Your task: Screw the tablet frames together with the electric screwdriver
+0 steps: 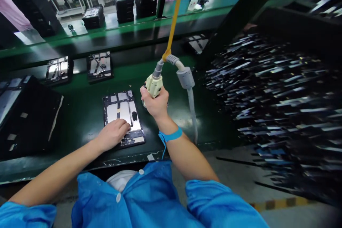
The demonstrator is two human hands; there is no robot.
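Note:
An opened tablet chassis lies flat on the green bench in front of me, its metal plates and black frame exposed. My left hand rests palm down on its lower left corner. My right hand grips a cream-coloured electric screwdriver, held upright just right of the chassis's top edge. A grey cable and a yellow hanging cord run up from the tool. A blue wrist strap circles my right wrist.
Two more opened chassis sit on the dark conveyor strip behind. A black tray stands at the left. Stacks of black trays line the far bench, where another person stands. A blurred dark rack fills the right.

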